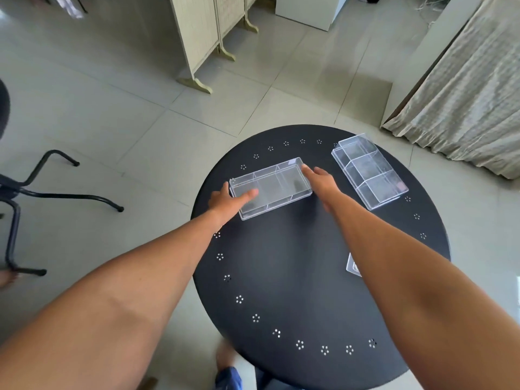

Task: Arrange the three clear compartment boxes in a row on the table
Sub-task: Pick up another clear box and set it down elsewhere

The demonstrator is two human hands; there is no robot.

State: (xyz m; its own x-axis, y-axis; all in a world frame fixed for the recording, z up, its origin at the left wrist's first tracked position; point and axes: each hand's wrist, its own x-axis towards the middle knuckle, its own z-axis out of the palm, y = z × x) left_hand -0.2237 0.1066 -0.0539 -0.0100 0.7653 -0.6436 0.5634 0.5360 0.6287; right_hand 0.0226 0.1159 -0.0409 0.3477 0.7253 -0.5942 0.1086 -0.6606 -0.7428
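Black chair legs (pixel 56 192) on the tiled floor, far left, off the table. My left hand (pixel 228 199) is on the left short end of the first clear box (pixel 271 187): thumb over the rim into the end compartment, fingers around the outside wall, so gripping that end. Box sits flat on the round black table (pixel 295 277), far-left part, three compartments, long axis running left to right with a slight tilt. My right hand (pixel 320 180) is at the box's right short end, fingers extended and touching the far-right corner; can't tell whether it's gripping or just resting against it. Second clear box (pixel 368 171) lies further right near the far-right edge, apart from the first, angled diagonally. Third clear box (pixel 354 266) near the right edge, closer to me, mostly hidden behind my right forearm. Only a corner shows.
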